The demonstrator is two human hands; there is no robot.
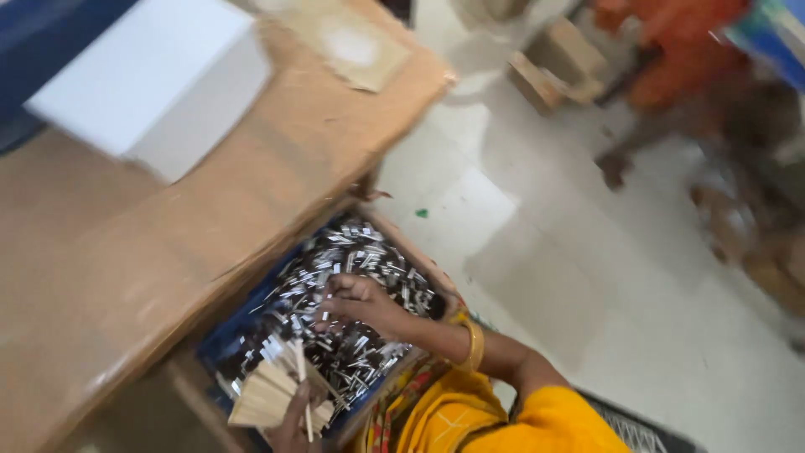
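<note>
A blue-lined box (243, 323) under the table edge is heaped with several small shiny metal strips (369, 252). My right hand (360, 304), with a yellow bangle at the wrist and a yellow sleeve, rests on the heap with its fingers curled down into the strips. Blur hides whether it holds any. My left hand (293, 424) at the bottom edge grips a bundle of flat tan strips (268, 393), fanned out just above the near corner of the box.
A brown wooden table (193, 218) fills the left, with a white box (151, 80) and a cardboard piece (356, 46) on it. On the pale floor at the upper right sits another person in orange (679, 59), next to cardboard boxes (558, 63). A black crate (641, 429) is at the bottom right.
</note>
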